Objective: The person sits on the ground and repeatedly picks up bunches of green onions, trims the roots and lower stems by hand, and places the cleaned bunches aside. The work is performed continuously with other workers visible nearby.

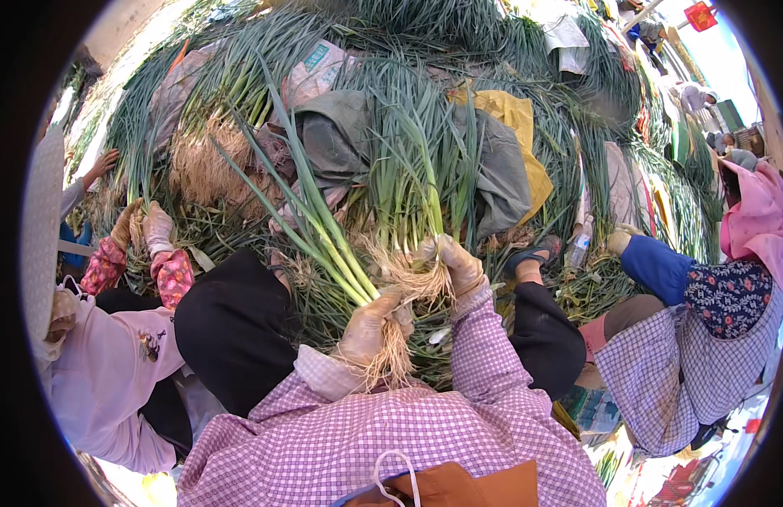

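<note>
My left hand (366, 333), in a pale glove, is closed around a few green onions (340, 253) just above their roots. Their leaves slant up and to the left, and tan roots (391, 361) hang below the fist. Higher and to the right, my gloved right hand (458, 263) grips a green onion (432, 196) near its base. Its fingertips are partly hidden by pale stringy roots. Right behind that hand lies a spread bundle of green onions (397, 184), root ends toward me.
Grey-green cloth (334, 133) and a yellow sack (515, 127) lie among heaped onions. Loose leaves cover the ground between my knees. Co-workers sit close on both sides, one with gloved hands (150, 225) at left, another in a blue sleeve (654, 263) beside a plastic bottle (579, 244).
</note>
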### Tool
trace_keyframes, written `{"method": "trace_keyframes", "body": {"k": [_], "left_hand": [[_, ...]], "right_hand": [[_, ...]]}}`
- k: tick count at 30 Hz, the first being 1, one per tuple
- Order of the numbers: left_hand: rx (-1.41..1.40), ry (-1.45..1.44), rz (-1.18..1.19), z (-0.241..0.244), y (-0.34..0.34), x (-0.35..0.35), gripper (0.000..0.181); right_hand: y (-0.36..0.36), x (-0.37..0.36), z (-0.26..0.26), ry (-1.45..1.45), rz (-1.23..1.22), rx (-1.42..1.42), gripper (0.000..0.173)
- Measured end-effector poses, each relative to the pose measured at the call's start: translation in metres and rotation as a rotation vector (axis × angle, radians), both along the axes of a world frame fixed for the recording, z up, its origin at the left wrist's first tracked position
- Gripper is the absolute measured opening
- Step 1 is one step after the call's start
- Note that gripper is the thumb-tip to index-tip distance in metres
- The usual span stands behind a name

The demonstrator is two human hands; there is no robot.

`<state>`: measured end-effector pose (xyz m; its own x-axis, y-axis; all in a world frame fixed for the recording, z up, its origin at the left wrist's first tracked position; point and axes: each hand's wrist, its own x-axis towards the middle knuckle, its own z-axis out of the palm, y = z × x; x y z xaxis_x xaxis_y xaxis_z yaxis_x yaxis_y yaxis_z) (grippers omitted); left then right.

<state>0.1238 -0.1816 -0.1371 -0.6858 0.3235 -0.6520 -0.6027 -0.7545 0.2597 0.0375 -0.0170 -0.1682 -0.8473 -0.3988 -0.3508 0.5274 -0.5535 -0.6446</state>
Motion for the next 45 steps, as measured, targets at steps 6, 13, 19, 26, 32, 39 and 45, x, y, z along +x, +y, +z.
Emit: {"method": "trace_keyframes", "body": {"k": [6, 13, 19, 26, 32, 39, 45], "left_hand": [[-0.019, -0.075, -0.112, -0.032, 0.013, 0.017, 0.019], [-0.094, -0.026, -0.063, -0.038, 0.009, 0.024, 0.018], [-0.313, 0.035, -0.106, -0.039, 0.014, 0.029, 0.023], [-0.270, -0.022, -0.105, -0.029, 0.022, 0.025, 0.019], [-0.036, -0.078, -0.179, -0.015, 0.023, 0.025, 0.020], [0.309, -0.020, -0.174, -0.010, 0.021, 0.033, 0.025], [0.183, -0.075, -0.121, 0.004, 0.017, 0.038, 0.017]], "right_hand": [[0.013, 0.064, 0.014, -0.053, 0.234, 0.310, 0.038], [0.000, 0.070, -0.026, 0.094, 0.132, 0.472, 0.050], [-0.029, 0.009, -0.005, 0.097, 0.323, 1.529, 0.067], [0.008, 0.039, -0.013, 0.116, -0.114, 1.294, 0.060], [0.021, 0.098, 0.026, 0.090, -0.444, 0.670, 0.055], [-0.009, 0.115, 0.041, -0.033, -0.519, 0.571, 0.044], [0.000, 0.154, 0.068, 0.317, 0.499, 1.802, 0.026]]}}
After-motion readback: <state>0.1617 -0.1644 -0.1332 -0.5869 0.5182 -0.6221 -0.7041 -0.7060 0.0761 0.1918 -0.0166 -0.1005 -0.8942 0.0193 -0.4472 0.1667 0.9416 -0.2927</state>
